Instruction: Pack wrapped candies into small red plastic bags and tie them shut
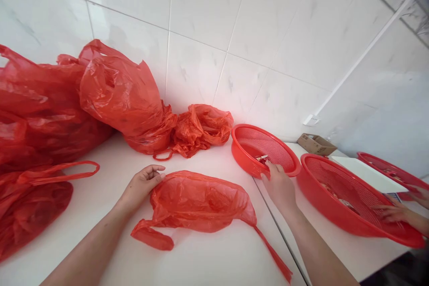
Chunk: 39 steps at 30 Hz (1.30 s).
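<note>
Red bag (201, 201) held at its edge, basket (241, 155) reached by the other hand

The red bag, made of thin and wrinkled plastic film, is laid on the smooth white counter (201, 261), left of the basket. Its mouth is spread in a long oval and turned upward. Its long axis is directed from left to right, with the right end slightly nearer; one strap (154, 235) is folded at the near left, the other is stretched toward the near right. The left edge is pinched by the left hand (142, 185). The right hand (279, 187) is placed over the near rim of the rigid, perforated basket, close to small pieces (262, 158); whether its grip is closed on any cannot be told. Bulging bags (120, 98) of shiny film are gathered near the tiled wall (201, 67).
</note>
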### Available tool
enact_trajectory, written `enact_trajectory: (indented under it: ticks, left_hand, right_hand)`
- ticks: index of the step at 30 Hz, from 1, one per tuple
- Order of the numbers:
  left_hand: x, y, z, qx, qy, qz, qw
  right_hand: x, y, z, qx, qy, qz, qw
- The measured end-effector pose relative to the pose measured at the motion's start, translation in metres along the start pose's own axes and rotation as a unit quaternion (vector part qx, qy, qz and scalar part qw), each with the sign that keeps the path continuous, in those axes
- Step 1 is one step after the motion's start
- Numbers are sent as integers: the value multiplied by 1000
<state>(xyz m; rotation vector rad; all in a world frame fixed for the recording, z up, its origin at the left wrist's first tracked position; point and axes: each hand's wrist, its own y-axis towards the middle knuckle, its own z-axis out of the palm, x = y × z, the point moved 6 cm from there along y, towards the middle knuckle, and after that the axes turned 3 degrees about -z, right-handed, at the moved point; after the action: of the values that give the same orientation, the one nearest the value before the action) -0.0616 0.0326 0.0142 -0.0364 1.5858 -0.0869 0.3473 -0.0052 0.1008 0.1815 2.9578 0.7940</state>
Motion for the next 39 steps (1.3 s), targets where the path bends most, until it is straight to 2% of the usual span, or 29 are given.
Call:
enact_trajectory:
  ticks: [4, 7, 12, 15, 19, 24, 32, 39]
  left_hand:
    - [-1, -1, 1, 3, -16, -5, 1000]
    - [-3, -2, 1, 5, -24, -11, 1000]
    - [0, -3, 0, 37, -74, -24, 996]
    - [2, -5, -1, 64, -121, -48, 989]
    - [-4, -12, -3, 37, -144, -67, 987]
    - [-9, -15, -2, 18, -145, -69, 987]
    - [-8, -14, -2, 12, -143, -67, 987]
    - [-6, -13, 0, 24, -149, -59, 987]
  right_hand:
    - [-15, -22, -12, -8, -27, -5, 1000]
    - [-17, -45, -27, -13, -46, -44, 998]
    - [-3, -84, -59, -42, -57, -127, 989]
    - [10, -99, -74, -35, -53, -167, 984]
    - [24, -112, -85, -22, -44, -196, 979]
    - [29, -117, -88, 11, -46, -188, 981]
    - [27, -106, -81, 104, -88, -162, 977]
    - [29, -103, -78, 106, -111, -166, 974]
